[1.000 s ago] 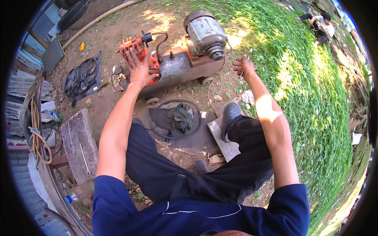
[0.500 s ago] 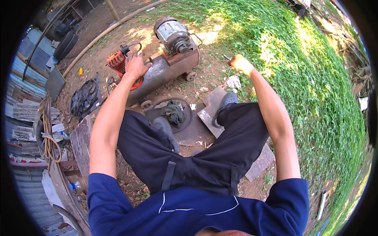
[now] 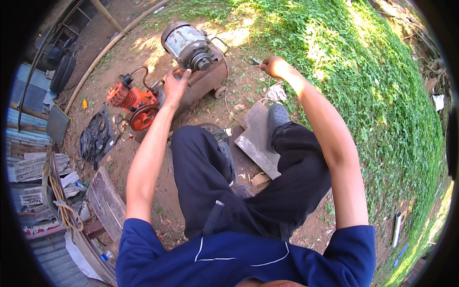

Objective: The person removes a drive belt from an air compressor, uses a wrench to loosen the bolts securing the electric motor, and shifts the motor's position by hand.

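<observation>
My left hand [image 3: 175,88] is on top of the rusty air compressor tank [image 3: 195,93], between the orange pump and the grey motor. Its thumb and fingers curl around a small dark part that I cannot make out. An orange pump head [image 3: 122,98] with a red pulley [image 3: 143,117] sits at the tank's left end. The worn electric motor [image 3: 186,44] is mounted at the far end. Out to the right, my right hand [image 3: 276,67] is closed around a wrench [image 3: 255,61], whose metal jaw sticks out to the left, apart from the compressor.
Flat boards [image 3: 258,138] lie under and beside my shoes. A white crumpled scrap [image 3: 277,93] lies below my right hand. To the left are a black fan shroud [image 3: 97,134], a tyre [image 3: 63,74] and a rope coil [image 3: 67,213]. Green plants [image 3: 363,119] cover the right side.
My left hand has moved from beside the orange pump toward the motor. My right hand, with the wrench, has shifted slightly left and farther away. My legs and view have shifted too.
</observation>
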### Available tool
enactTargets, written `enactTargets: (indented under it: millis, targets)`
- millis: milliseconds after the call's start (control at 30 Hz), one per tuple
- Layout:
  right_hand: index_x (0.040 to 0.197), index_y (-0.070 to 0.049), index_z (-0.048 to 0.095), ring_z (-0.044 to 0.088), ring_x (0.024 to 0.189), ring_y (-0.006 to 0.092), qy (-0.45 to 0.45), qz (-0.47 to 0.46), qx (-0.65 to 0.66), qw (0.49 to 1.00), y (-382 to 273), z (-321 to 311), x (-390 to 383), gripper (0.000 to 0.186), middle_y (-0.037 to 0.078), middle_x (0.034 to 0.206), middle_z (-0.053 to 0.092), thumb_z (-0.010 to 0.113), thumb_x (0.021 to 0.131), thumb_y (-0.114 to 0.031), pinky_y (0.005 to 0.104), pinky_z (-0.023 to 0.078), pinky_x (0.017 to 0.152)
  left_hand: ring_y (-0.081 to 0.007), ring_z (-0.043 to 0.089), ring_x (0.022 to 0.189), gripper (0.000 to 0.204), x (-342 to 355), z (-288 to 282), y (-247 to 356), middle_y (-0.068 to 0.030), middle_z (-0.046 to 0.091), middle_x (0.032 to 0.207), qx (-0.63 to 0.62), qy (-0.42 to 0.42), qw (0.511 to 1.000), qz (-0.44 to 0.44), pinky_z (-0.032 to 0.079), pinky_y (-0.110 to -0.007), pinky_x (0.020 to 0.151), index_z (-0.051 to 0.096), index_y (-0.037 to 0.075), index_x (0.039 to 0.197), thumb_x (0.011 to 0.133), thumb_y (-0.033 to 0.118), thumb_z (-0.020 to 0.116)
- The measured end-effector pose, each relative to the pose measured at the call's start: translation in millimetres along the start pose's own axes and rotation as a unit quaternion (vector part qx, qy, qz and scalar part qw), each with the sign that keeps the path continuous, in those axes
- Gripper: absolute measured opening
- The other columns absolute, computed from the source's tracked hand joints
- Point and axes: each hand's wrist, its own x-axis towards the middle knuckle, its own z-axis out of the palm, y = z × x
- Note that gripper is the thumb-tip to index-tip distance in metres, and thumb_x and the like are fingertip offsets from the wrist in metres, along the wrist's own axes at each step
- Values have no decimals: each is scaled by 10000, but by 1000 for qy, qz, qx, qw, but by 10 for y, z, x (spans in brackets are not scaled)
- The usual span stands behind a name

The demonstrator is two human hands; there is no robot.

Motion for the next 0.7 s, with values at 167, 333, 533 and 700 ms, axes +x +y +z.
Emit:
enactTargets:
  millis: [167, 333, 533, 700]
  targets:
    - [983, -68, 717, 661, 915, 366, 4, -29, 26, 999, 137, 202, 930, 401, 202, 929, 691, 594, 891, -438, 447, 511, 817, -328, 497, 1217, 542, 521, 514, 49, -209, 555, 1260, -43, 166, 980, 104, 347, -394, 1058, 561, -23, 1209, 850, 360, 696]
    - [959, -37, 712, 662, 828, 340, -13, -86, 143, 986, 330, 894, 1970, 457, 195, 859, 685, 632, 860, -476, 432, 506, 757, -340, 470, 1254, 546, 1227, 816, 185, -210, 535, 1295, 1, 209, 961, 179, 321, -424, 1084, 564, -1, 1223, 834, 350, 719]
    - [974, -30, 705, 620, 749, 216, -32, -156, 325, 932, 69, 1297, 2454, 406, 135, 823, 678, 616, 909, -421, 371, 475, 708, -374, 384, 1349, 475, 1306, 851, 196, -228, 440, 1427, 166, 115, 972, 117, 285, -456, 1116, 601, 44, 1224, 839, 299, 715]
    - [975, -35, 702, 608, 697, 227, -123, -210, 282, 928, 149, 1167, 2763, 359, 140, 781, 666, 648, 899, -381, 364, 466, 653, -374, 339, 1380, 466, 1341, 930, 286, -224, 411, 1454, 191, 83, 973, 102, 264, -462, 1128, 600, 52, 1230, 836, 272, 715]
